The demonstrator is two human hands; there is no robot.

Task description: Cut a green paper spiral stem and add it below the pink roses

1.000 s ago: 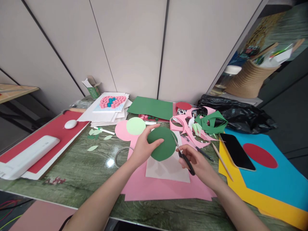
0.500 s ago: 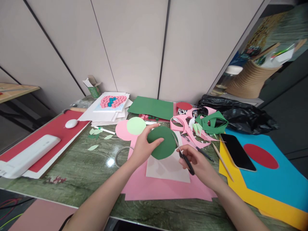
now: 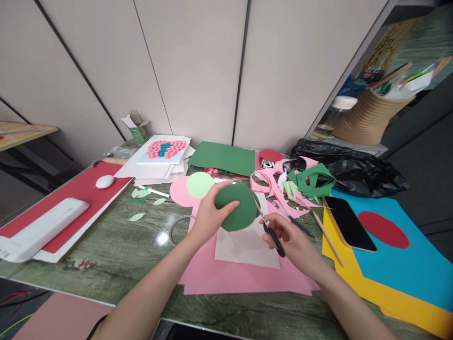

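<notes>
My left hand pinches a dark green paper circle at its left side, thumb on top and the other fingers behind. In my right hand is a pair of scissors with black handles, its blades at the circle's right edge. Both are held above a white sheet lying on pink paper. Left of the green circle lie a light green circle and a pink circle, partly overlapping. A roll of tape sits beside my left wrist.
Pink and green paper scraps lie at the back right, near a black plastic bag. A phone and pencil rest on coloured sheets at right. At left are a white mouse and a white device.
The green circle has turned and shifted slightly left and up in my left hand. The scissors have stayed at nearly the same place by its right edge.
</notes>
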